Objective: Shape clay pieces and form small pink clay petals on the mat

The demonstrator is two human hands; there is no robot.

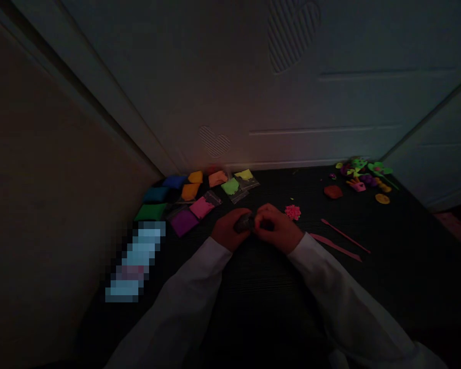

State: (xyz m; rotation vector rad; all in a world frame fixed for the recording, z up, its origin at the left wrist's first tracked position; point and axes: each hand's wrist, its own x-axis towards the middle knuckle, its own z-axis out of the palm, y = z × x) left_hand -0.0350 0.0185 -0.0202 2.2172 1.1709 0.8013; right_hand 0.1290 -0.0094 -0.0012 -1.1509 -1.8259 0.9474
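The scene is very dim. My left hand [227, 231] and my right hand [276, 226] meet over a dark mat, both with fingers curled round a small dark lump [244, 223] held between them. I cannot make out what the lump is. Both arms wear white sleeves. A small pink flower-shaped clay piece [292, 211] lies just right of my right hand. Two thin pink modelling sticks [343, 236] lie further right on the mat.
Several bags of coloured clay [200, 197] are spread at the back left, in blue, green, purple, pink, orange and yellow-green. Small finished clay shapes [363, 177] and a red lump [333, 191] sit back right. A white panelled wall [292, 102] runs behind.
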